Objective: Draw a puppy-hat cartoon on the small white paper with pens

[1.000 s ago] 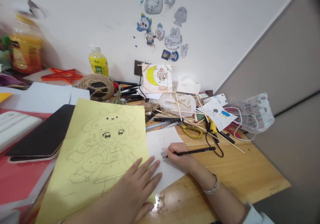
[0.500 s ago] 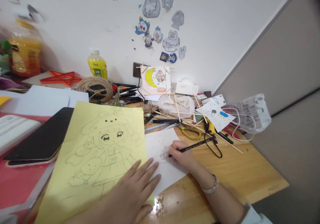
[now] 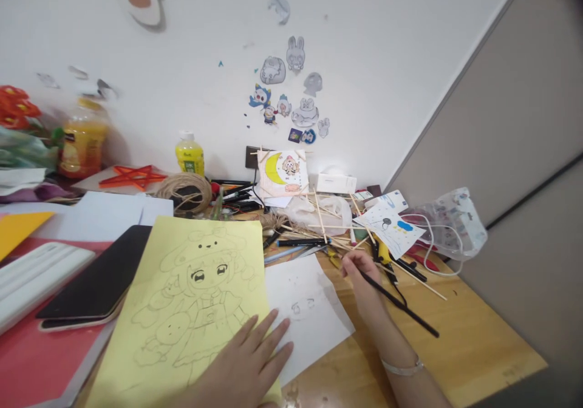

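My left hand (image 3: 250,362) lies flat, fingers spread, over the lower right of a yellow sheet (image 3: 150,286) and the left edge of a white sheet (image 3: 319,329). A pencil-line drawing of a girl in a dog-faced hat fills the yellow sheet. Two small eyes are sketched on the white one. Beside the white sheet's right edge, my right hand (image 3: 367,283) is closed on a dark pencil (image 3: 410,314), whose shaft slants down to the right. Its other end is hard to make out at the fingers.
Pens, thin wooden sticks (image 3: 325,235) and a plastic bag (image 3: 458,226) clutter the desk's back. Leftward lie a black tablet (image 3: 98,280), a white device (image 3: 43,283) and twine (image 3: 182,190). Bottles (image 3: 190,153) stand by the wall; a grey partition (image 3: 514,110) bounds the right.
My right hand has lifted off the white sheet and moved right with the pencil, which now points the other way. My left hand stays put. The view has tilted up.
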Tool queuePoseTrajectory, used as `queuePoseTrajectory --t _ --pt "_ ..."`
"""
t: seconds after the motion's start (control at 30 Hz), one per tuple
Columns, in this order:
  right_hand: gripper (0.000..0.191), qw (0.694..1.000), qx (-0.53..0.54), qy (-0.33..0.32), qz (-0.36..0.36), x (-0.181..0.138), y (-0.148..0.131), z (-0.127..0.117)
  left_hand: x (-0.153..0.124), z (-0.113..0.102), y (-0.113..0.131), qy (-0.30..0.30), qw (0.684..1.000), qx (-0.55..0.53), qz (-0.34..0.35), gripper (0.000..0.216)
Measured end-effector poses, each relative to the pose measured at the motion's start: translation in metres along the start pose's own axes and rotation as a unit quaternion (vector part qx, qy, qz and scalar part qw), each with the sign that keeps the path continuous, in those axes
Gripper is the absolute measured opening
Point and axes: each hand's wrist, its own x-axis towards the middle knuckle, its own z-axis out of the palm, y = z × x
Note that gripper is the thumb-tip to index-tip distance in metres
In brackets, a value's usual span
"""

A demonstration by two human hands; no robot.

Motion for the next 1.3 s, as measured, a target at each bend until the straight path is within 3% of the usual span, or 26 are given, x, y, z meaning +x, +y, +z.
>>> queuePoseTrajectory --t 0.17,0.27,0.43,0.57,0.8,1.03,1.3 --pt "0.017 1.0 -0.015 -0.006 -0.013 0.0 0.003 -0.003 0.001 0.0 0.001 -0.018 1.0 0.012 -0.014 0.063" --pt "0.024 0.998 -0.047 -0.011 -0.037 -0.003 0.002 -0.004 0.0 0.0 -0.001 -0.012 1.0 0.008 -0.007 0.059" --pt "0.029 0.992 -0.041 -0.119 -0.017 -0.014 0.005 0.001 0.007 0.016 -0.007 -0.082 0.997 -0.001 -0.001 0.065" --pt "0.029 0.976 -0.067 -0.205 0.0 -0.025 0.016 0.011 0.01 0.021 -0.009 -0.072 0.997 -0.01 -0.014 0.069" --pt "0.042 0.941 -0.197 -0.271 -0.038 -0.034 0.022 0.023 0.007 -0.016 0.003 -0.084 0.996 -0.036 -0.023 0.059" --pt "0.041 0.911 -0.28 -0.293 -0.074 -0.03 0.02 0.022 0.003 0.004 -0.002 -0.028 0.999 -0.022 -0.016 0.062" --pt "0.038 0.891 -0.308 -0.317 -0.102 -0.031 0.018 0.022 0.004 0.001 0.0 -0.017 1.0 0.008 -0.011 0.059"
